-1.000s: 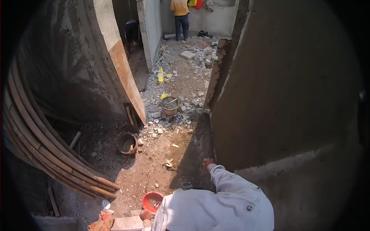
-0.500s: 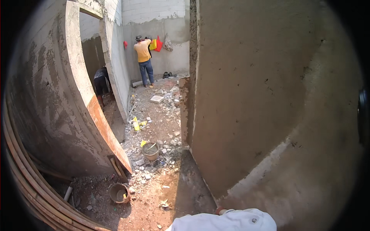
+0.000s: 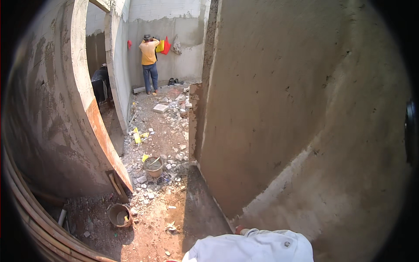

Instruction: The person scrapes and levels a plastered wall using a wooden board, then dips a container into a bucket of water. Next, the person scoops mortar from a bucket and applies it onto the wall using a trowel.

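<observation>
My white-sleeved right arm point(image 3: 275, 246) spans the lower middle of the head view. My right hand point(image 3: 239, 229) shows only in small part beside the base of the grey plastered wall point(image 3: 283, 113); its fingers and anything in them cannot be made out. My left hand is out of view. A sliver of a red container point(image 3: 172, 260) shows at the bottom edge. Beyond my arm, a bucket point(image 3: 119, 215) sits on the rubble-strewn ground point(image 3: 152, 236), and a second bucket point(image 3: 153, 167) with grey material and a stick stands farther off.
Bent pipes or poles point(image 3: 32, 209) lie at lower left, by a concrete doorway frame point(image 3: 98, 122). A person in yellow point(image 3: 148, 54) stands at the back wall beside hanging cloths point(image 3: 166, 45). Another bends inside the doorway point(image 3: 99, 82). A pale slab point(image 3: 160, 108) lies among rubble.
The view has tilted up and right, bringing the back wall and workers into sight. My left hand and most of the red container have left view. My right hand sits lower in the picture.
</observation>
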`<state>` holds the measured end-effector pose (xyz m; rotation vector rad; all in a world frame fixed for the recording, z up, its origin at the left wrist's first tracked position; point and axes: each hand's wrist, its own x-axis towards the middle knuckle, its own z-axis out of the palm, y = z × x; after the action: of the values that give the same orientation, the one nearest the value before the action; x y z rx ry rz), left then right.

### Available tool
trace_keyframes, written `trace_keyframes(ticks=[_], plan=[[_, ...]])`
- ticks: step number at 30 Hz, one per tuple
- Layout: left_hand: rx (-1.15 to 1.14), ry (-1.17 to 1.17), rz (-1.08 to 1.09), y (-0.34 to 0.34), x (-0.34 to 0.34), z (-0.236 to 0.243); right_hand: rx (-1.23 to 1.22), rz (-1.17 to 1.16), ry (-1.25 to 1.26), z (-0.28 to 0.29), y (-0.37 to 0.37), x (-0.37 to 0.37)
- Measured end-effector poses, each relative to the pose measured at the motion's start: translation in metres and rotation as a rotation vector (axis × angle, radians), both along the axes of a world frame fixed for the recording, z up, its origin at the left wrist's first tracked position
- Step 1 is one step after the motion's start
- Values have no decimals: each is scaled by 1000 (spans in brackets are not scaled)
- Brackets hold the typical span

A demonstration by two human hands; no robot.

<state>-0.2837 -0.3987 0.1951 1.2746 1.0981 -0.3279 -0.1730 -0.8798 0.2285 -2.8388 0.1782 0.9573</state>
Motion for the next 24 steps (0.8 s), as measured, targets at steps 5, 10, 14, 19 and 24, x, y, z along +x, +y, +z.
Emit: trace_keyframes(ticks=[5, 10, 14, 19, 24], plan=[[-124, -14, 258, 2, -38, 1, 179, 20, -29, 3, 21, 4], [-101, -452, 433, -14, 7, 150, 338, -66, -39, 14, 41, 5], [-114, -599, 308, -12, 54, 231, 346, -87, -65, 23, 35, -5], [-136, -579, 188, -7, 41, 242, 306, -108, -4, 2, 29, -28], [-265, -287, 352, -12, -5, 159, 298, -134, -25, -4, 24, -47]])
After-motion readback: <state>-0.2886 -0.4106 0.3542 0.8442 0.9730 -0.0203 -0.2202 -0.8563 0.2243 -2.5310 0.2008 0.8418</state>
